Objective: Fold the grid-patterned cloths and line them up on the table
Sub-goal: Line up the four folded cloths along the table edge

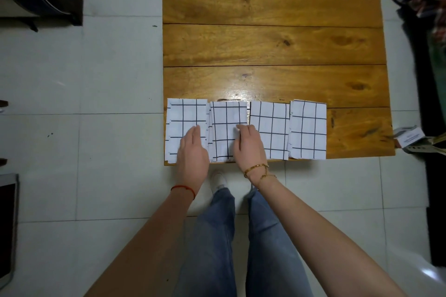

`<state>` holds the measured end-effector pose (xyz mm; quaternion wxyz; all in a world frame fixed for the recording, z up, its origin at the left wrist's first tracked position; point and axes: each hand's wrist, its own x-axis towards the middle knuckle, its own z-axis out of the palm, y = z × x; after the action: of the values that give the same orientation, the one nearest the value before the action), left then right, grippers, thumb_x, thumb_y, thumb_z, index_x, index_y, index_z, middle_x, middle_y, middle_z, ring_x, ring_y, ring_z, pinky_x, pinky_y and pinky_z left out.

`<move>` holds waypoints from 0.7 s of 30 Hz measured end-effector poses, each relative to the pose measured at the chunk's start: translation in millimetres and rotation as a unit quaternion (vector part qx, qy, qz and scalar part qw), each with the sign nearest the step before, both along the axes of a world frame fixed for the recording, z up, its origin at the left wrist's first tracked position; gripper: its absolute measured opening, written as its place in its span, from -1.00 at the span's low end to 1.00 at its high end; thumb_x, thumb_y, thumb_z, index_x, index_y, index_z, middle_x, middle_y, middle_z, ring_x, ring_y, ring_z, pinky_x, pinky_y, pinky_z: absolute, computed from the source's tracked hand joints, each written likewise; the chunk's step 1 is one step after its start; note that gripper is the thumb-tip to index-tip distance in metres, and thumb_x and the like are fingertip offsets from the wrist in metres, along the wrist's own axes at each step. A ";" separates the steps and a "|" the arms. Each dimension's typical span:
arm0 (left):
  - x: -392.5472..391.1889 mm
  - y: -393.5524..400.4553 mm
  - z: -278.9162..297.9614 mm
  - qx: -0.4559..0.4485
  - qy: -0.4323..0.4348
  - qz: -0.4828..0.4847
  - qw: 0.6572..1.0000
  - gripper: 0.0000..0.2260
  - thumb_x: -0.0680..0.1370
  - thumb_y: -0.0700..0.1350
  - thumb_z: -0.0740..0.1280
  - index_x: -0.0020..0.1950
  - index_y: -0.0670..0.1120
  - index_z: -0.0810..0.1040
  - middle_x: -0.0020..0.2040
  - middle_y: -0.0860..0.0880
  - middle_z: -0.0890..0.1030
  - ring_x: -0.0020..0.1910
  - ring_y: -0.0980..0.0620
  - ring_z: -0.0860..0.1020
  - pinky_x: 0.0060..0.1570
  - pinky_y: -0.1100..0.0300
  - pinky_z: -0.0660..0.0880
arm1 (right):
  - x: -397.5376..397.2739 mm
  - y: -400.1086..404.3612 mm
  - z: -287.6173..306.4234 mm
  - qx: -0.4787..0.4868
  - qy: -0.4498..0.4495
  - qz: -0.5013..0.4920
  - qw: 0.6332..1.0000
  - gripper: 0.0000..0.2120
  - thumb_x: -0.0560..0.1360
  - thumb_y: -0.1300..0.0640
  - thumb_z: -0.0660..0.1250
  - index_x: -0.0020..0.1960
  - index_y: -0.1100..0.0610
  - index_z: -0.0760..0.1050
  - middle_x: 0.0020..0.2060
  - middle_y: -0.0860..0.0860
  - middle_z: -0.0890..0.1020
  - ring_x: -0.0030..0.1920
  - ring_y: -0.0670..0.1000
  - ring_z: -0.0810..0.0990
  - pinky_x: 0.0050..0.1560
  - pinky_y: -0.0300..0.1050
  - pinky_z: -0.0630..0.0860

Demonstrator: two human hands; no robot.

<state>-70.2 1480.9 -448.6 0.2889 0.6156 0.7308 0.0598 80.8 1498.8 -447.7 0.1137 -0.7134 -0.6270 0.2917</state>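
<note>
Grid-patterned cloths: four folded, in a row along the near edge of your wooden table (272, 43), edges touching or just overlapping. Leftmost cloth (181, 118), second cloth (225, 128), third cloth (272, 128), rightmost cloth (310, 130). Your left hand (193, 154) lies flat, fingers straight, on the leftmost cloth near its right edge, gripping nothing. Your right hand (249, 146) rests on the seam between second and third cloths, fingers relaxed; whether it pinches fabric, you can't tell. Small box (409, 137) off the table's right corner.
</note>
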 end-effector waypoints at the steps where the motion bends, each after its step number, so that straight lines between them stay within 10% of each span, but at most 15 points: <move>1: -8.3 0.8 0.0 -0.001 0.011 0.009 1.000 -0.49 0.55 -0.36 0.17 0.51 -0.22 0.23 0.48 -0.17 0.31 0.44 -0.12 0.28 0.40 0.03 0.31 | -7.7 0.7 1.7 -0.010 0.022 0.026 0.999 -0.69 0.54 0.30 0.14 0.25 0.27 0.44 0.07 0.19 0.52 0.07 0.16 0.49 0.10 0.00 0.47; 21: -59.7 -3.7 -11.1 -0.071 0.052 0.031 0.996 -0.48 0.56 -0.33 0.17 0.53 -0.20 0.18 0.51 -0.13 0.27 0.40 -0.12 0.32 0.31 0.03 0.40 | -61.9 16.7 -10.9 -0.123 0.025 0.112 0.986 -0.70 0.56 0.22 0.11 0.26 0.27 0.39 0.13 0.19 0.45 0.14 0.17 0.42 0.15 -0.02 0.41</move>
<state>-129.9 1477.2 -459.7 0.2914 0.5730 0.7658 -0.0152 18.9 1515.5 -458.6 0.0079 -0.6396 -0.6592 0.3953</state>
